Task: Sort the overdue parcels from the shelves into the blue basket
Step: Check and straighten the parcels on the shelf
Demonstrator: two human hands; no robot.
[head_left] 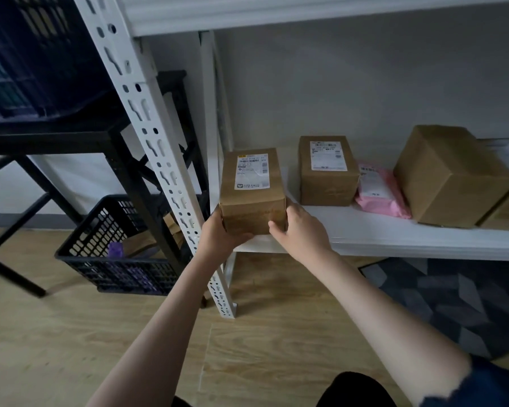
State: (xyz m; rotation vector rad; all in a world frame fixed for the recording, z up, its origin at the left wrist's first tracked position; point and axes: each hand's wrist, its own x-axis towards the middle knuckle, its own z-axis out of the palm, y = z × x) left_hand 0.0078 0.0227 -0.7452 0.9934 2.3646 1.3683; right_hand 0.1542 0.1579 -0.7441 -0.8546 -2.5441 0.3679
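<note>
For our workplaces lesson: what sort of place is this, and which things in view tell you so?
Probably a parcel pick-up or storage room. Labelled boxes and a pink mailer sit on a white metal shelf, and a dark basket on the floor holds more parcels.

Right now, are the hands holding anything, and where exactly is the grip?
Yes: the cardboard box at the shelf edge. The left hand grips its near left bottom corner; the right hand grips its near right corner.
</note>
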